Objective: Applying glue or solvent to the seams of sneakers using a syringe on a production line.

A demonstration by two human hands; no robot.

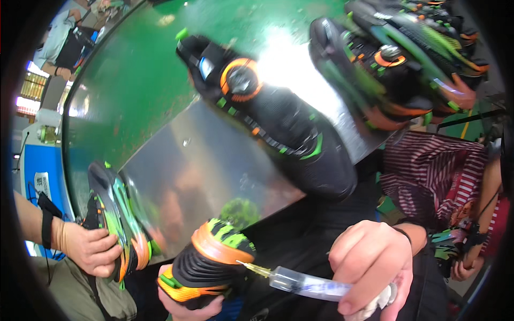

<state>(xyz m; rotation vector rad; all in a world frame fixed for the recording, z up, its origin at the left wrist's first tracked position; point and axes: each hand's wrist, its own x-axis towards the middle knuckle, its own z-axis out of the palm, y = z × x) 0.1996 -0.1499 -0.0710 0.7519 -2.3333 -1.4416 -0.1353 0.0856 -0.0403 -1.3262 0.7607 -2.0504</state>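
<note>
My left hand [206,312] grips a black sports shoe [211,270] with an orange, yellow and green sole, one end tilted up. Closed around a clear plastic syringe [308,283] is my right hand [375,262]. The syringe's thin yellowish needle tip points left, at the orange edge of the sole; whether it touches I cannot tell. A crumpled white piece [377,305], perhaps tissue, is tucked in the same hand. Ahead, another black shoe [278,115] with an orange-ringed dial lies on the table, its toe toward me.
A shiny metal plate [176,160] covers part of the green table [134,101]. Several similar shoes [385,69] stand crowded at the far right. On the left a co-worker's hand [91,247] holds another shoe [120,214]; a person in striped cloth [433,166] sits at the right.
</note>
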